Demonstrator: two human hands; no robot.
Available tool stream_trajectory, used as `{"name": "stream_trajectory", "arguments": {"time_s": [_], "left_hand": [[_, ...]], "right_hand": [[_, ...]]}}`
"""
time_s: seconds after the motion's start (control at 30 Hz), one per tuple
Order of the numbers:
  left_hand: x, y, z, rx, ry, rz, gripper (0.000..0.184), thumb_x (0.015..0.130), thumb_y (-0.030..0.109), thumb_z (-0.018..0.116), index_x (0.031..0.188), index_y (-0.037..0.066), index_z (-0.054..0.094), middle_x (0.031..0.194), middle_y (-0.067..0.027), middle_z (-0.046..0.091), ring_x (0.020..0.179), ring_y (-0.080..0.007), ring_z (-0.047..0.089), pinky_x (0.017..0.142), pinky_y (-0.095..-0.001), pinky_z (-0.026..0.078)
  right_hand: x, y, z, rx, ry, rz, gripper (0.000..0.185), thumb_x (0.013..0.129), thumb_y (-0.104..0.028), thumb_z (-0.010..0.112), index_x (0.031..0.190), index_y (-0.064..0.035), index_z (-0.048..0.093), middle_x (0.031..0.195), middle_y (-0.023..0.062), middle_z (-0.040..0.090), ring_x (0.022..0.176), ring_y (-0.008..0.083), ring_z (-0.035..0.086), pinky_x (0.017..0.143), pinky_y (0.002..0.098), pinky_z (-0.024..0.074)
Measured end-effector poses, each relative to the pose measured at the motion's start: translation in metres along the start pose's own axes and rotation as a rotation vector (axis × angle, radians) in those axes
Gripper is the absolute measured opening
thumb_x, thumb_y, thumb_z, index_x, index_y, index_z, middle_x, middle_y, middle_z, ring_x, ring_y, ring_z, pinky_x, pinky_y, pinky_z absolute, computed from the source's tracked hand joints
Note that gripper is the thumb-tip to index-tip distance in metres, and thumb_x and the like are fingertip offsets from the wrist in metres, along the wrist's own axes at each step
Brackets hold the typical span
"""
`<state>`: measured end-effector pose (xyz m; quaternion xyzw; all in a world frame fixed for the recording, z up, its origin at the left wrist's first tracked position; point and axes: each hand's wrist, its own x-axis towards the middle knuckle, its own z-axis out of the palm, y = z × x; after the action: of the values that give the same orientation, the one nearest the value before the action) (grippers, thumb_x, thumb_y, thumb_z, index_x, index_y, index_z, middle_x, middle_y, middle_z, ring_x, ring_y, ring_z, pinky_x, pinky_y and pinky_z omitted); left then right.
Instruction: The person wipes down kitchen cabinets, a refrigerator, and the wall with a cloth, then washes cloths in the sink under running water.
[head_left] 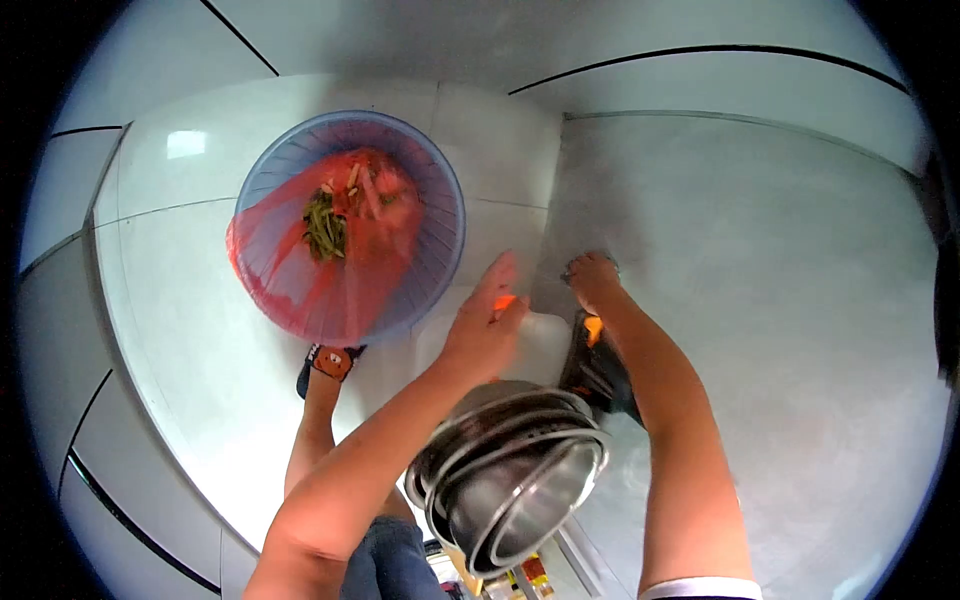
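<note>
My left hand reaches over a white object with orange parts, its thumb and fingers apart and slightly blurred. A bit of orange shows between thumb and fingers; I see no grip on it. Farther right, my right hand is at a grey surface, beside a dark object with an orange piece. Small dark patches show at its fingertips; whether it grips something cannot be made out. Below both hands, a nested stack of stainless steel bowls stands tilted, partly behind my left forearm.
A blue-grey ribbed bin, lined with a red plastic bag, stands on the tiled floor at left with green scraps inside. My foot in a dark slipper is just below it. Pale cabinet fronts run along the left.
</note>
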<state>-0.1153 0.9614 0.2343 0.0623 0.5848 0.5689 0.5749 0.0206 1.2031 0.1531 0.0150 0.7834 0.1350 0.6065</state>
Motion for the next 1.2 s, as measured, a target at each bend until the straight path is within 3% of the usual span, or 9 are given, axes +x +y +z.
{"name": "stream_trajectory", "arguments": {"time_s": [0.07,0.17,0.37,0.6,0.73,0.87,0.93,1.07,1.2], "left_hand": [[-0.017,0.007,0.002,-0.057,0.009,0.043,0.059,0.098,0.016,0.052,0.15,0.008,0.027,0.144,-0.0188,0.045,0.128,-0.0281,0.048,0.105,-0.0377,0.04],[-0.044,0.028,0.017,-0.116,0.012,0.062,0.06,0.097,0.017,0.052,0.15,0.007,0.026,0.144,-0.02,0.044,0.128,-0.0287,0.049,0.104,-0.0375,0.041],[-0.098,0.071,0.042,-0.116,-0.02,0.082,0.062,0.097,0.016,0.052,0.152,0.008,0.024,0.144,-0.0184,0.045,0.127,-0.0272,0.049,0.103,-0.0359,0.04],[-0.177,0.159,0.072,-0.148,-0.037,0.045,0.051,0.098,0.015,0.05,0.146,0.004,0.036,0.143,-0.0142,0.047,0.132,-0.0216,0.043,0.107,-0.0324,0.035],[-0.228,0.208,0.098,-0.121,-0.092,0.04,0.054,0.099,0.023,0.051,0.148,0.007,0.035,0.145,-0.0159,0.045,0.133,-0.023,0.043,0.106,-0.0344,0.038],[-0.297,0.259,0.118,-0.186,-0.189,0.015,0.059,0.101,0.046,0.045,0.152,0.021,0.029,0.153,-0.0078,0.034,0.137,-0.0237,0.037,0.106,-0.0448,0.036],[-0.331,0.287,0.122,-0.281,-0.255,0.017,0.066,0.1,0.054,0.041,0.154,0.022,0.022,0.156,-0.0059,0.029,0.138,-0.0245,0.035,0.106,-0.0496,0.035],[-0.383,0.324,0.093,-0.565,-0.491,-0.094,0.074,0.095,0.066,0.037,0.151,0.019,0.027,0.144,-0.0058,0.046,0.124,-0.0238,0.054,0.094,-0.0533,0.05],[-0.407,0.361,0.044,-0.527,-0.245,-0.183,0.05,0.095,0.059,0.049,0.127,0.02,0.056,0.117,-0.0005,0.065,0.106,-0.0188,0.063,0.087,-0.0461,0.054]], "right_hand": [[-0.033,0.012,0.026,0.049,0.334,0.038,0.024,0.086,-0.019,0.059,0.106,-0.0083,0.069,0.118,0.0073,0.064,0.115,0.0246,0.057,0.101,0.0375,0.0417],[-0.123,0.02,-0.045,-0.026,0.014,0.046,0.031,0.094,-0.018,0.052,0.121,-0.011,0.066,0.137,0.0038,0.051,0.131,0.0212,0.043,0.113,0.0372,0.0287],[-0.204,0.031,-0.006,0.052,0.43,0.182,0.029,0.089,-0.019,0.053,0.109,-0.0114,0.072,0.124,0.0043,0.058,0.124,0.0216,0.047,0.107,0.0373,0.0317],[-0.381,0.024,-0.057,0.238,0.349,0.257,0.03,0.082,-0.019,0.058,0.107,-0.012,0.073,0.118,0.0058,0.061,0.115,0.0228,0.054,0.103,0.0365,0.0348],[-0.465,0.01,-0.086,1.271,1.151,0.224,0.041,0.075,-0.003,0.055,0.114,-0.0069,0.067,0.113,0.0117,0.063,0.112,0.0267,0.058,0.096,0.0424,0.0449],[-0.535,-0.027,-0.127,2.779,0.955,-0.601,0.039,0.088,-0.007,0.048,0.126,-0.0038,0.057,0.115,0.0097,0.064,0.103,0.0214,0.063,0.092,0.036,0.0506],[-0.545,-0.048,-0.136,3.118,0.867,-0.853,0.034,0.092,-0.016,0.047,0.122,-0.0023,0.057,0.105,0.011,0.068,0.095,0.0229,0.067,0.09,0.0375,0.0525],[-0.59,-0.089,-0.195,3.15,0.765,-1.229,0.035,0.094,-0.015,0.044,0.124,-0.0025,0.055,0.115,0.0111,0.065,0.104,0.0239,0.064,0.093,0.038,0.0506],[-0.605,-0.121,-0.277,2.077,1.194,-0.544,0.035,0.09,-0.007,0.044,0.123,-0.0018,0.054,0.121,0.012,0.061,0.113,0.0223,0.059,0.095,0.0347,0.0465]]}}
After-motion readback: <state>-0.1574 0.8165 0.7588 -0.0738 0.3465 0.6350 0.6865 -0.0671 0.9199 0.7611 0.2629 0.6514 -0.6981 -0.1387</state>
